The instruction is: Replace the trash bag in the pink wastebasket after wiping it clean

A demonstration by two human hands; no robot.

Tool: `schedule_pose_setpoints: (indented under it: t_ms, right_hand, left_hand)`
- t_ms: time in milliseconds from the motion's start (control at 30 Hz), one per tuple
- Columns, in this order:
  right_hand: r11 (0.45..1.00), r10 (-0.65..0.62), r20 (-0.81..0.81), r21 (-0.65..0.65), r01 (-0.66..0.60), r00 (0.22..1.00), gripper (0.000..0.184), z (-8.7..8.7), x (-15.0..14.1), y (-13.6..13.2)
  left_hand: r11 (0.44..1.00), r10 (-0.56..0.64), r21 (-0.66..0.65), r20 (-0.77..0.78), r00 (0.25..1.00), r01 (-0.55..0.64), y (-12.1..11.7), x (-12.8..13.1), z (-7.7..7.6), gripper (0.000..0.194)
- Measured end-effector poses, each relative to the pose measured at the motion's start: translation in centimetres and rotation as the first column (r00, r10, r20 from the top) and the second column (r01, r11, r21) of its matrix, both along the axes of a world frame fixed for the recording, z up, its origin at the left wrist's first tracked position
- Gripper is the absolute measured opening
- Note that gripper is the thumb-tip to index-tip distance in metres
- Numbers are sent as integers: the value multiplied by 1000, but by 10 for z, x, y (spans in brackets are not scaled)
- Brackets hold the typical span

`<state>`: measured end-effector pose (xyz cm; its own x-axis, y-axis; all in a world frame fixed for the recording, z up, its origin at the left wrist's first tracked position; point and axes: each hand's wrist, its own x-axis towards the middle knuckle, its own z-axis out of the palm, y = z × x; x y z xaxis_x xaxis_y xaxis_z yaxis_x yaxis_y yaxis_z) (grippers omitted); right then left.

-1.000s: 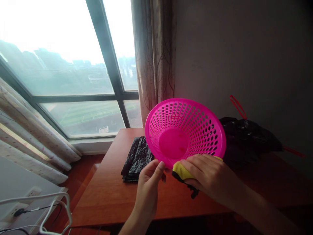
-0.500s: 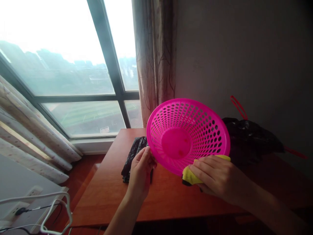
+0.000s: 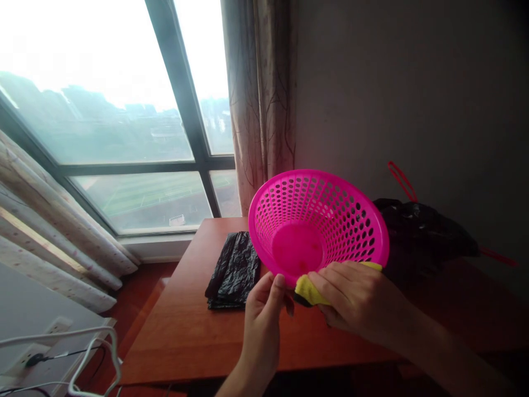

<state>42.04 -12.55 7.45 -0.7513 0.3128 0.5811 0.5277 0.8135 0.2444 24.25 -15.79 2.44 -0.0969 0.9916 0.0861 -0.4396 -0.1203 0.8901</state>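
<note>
Since the frame half a second back, the left hand (image 3: pixel 264 317) has come from the left flank of the pink basket (image 3: pixel 297 245) to its near rim, and the right hand (image 3: pixel 357 292) has slid leftward along that same rim with the yellow cloth (image 3: pixel 311 290). From my remote seat the basket itself looks almost unmoved. It is held up off the table (image 3: pixel 185 331), tilted so its open mouth and solid base face my camera.

I see the left thumb laid on the near rim with the fingers curled beneath, pinching it. The right fingers are clenched over the cloth, pressing it onto the rim; their tips underneath are hidden from me. With the two hands now close together, I judge that the left steadies the basket just beside where the cloth bears, so the rubbed stretch should be better supported.

Left of the basket, folded black plastic (image 3: pixel 233 270) lies on the table. Right of it and partly behind slumps a black bag (image 3: pixel 430 229) with a red drawstring (image 3: pixel 403 181). Behind the basket hangs a curtain (image 3: pixel 268 99), and beyond, to its left, stands a window (image 3: pixel 140 198).
</note>
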Motion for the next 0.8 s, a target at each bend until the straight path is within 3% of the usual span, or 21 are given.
schedule_pose_setpoints:
  t_ms: [200, 367, 600, 800]
  right_hand:
    - [999, -7, -17, -38, 7, 1000, 23, 1, 1, 0]
    - [998, -12, 43, -67, 15, 999, 27, 0, 9, 0]
    - [999, 29, 77, -44, -26, 997, 23, -1, 26, -2]
    - [1000, 18, 88, -19, -16, 996, 25, 1, 27, -4]
  left_hand:
    - [1000, -11, -15, -10, 1000, 11, 1, -8, 6, 30]
    - [997, 66, -32, -3, 998, -66, 7, -18, 12, 33]
    - [988, 155, -4, 188, 970, -157, 39, -53, 20, 34]
    - [987, 163, -29, 167, 972, -160, 51, -64, 25, 35]
